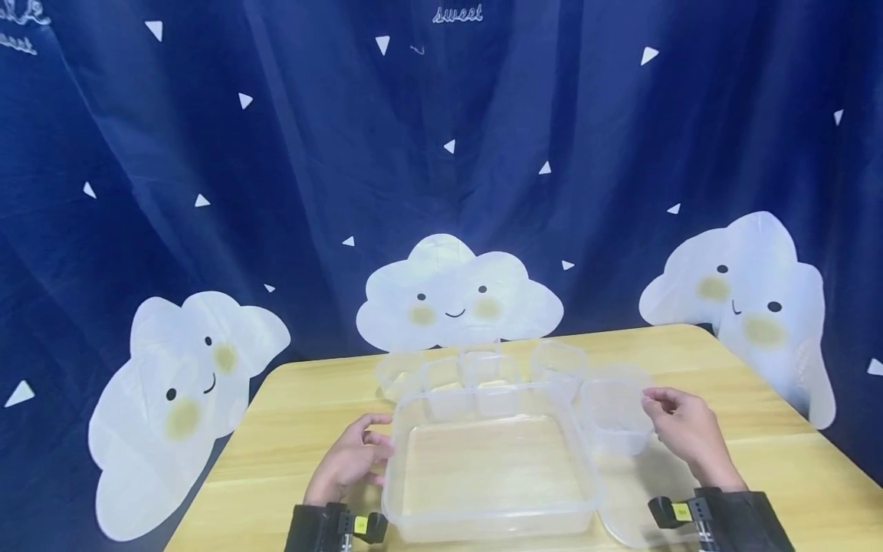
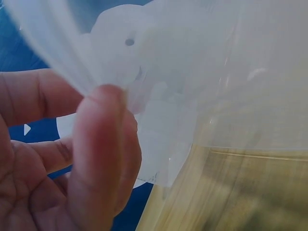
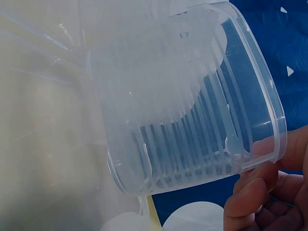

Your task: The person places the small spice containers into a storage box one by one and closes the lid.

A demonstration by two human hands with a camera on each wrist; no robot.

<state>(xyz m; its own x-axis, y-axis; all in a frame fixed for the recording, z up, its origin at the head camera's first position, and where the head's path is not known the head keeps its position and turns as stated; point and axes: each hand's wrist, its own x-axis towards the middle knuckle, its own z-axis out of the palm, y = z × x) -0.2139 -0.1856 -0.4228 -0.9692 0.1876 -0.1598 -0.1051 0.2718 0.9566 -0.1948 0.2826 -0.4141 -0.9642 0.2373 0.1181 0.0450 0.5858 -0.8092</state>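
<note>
A large clear plastic box stands open-topped near the front of the table. My left hand is at its left side; in the left wrist view, thumb and fingers pinch the thin rim of the box. My right hand holds a smaller clear container by its rim, right of the large box. In the right wrist view this container shows ribbed walls and lies tilted in the view, its rim between thumb and fingers. Whether it touches the box, I cannot tell.
Several small clear containers stand behind the large box, another at the back right. A flat translucent lid-like sheet lies on the wooden table under my right forearm. A blue curtain with clouds hangs behind.
</note>
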